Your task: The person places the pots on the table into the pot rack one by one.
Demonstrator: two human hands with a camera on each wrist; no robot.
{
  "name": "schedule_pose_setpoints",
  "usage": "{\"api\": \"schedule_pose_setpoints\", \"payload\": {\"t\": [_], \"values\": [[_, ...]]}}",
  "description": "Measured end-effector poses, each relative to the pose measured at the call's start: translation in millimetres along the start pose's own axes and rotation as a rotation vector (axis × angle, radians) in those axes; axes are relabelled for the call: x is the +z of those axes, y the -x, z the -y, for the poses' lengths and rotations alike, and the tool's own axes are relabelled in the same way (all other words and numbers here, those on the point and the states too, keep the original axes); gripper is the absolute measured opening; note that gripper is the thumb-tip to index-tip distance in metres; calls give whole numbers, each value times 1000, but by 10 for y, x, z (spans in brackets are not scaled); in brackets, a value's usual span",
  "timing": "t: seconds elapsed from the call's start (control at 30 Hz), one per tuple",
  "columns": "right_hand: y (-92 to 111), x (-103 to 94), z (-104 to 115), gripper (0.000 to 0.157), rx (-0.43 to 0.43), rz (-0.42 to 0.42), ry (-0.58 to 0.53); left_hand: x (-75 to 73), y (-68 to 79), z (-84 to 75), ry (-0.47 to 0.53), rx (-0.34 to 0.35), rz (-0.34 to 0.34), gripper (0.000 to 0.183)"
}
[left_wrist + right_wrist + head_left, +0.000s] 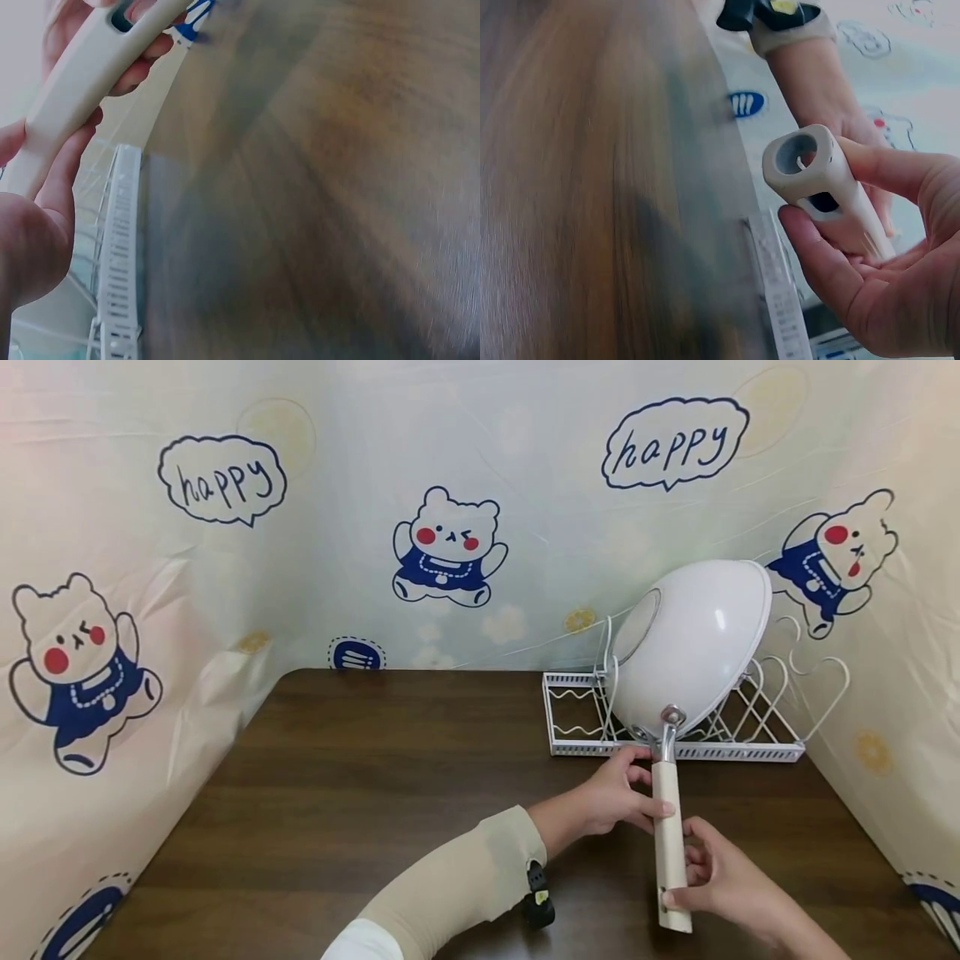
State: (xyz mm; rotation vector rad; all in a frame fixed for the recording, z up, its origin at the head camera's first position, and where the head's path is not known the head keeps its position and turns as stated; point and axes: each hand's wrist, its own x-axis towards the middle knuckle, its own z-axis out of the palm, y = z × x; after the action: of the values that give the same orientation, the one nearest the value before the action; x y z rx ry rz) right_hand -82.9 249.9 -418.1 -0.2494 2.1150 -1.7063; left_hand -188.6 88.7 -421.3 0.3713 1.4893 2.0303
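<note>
A white wok [693, 639] stands tilted on its side in a white wire dish rack [757, 752], its rounded outside toward me. Its long cream handle [667, 843] points toward me, out past the rack's front edge. My left hand [618, 793] grips the handle's upper part near the metal joint, thumb across the top. Lower down, my right hand [723, 872] pinches the handle's end from the right. The right wrist view shows the hollow tip of the handle [832, 187] between thumb and fingers. In the left wrist view both hands hold the handle [71, 97].
The rack sits at the back right of a dark wooden table [360, 793], against a printed curtain [450, 427] with bear figures. Curved wire dividers [832, 693] rise at the rack's right side. A beige sleeve [472, 872] with a black wrist camera [538, 897] covers the left forearm.
</note>
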Motion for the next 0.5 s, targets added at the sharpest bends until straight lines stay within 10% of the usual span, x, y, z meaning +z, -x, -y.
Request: {"api": "schedule_pose_setpoints", "payload": {"t": [0.5], "values": [[107,-400,-163,65,-70,135,-2,202,-114,197,65,25,-44,68]]}}
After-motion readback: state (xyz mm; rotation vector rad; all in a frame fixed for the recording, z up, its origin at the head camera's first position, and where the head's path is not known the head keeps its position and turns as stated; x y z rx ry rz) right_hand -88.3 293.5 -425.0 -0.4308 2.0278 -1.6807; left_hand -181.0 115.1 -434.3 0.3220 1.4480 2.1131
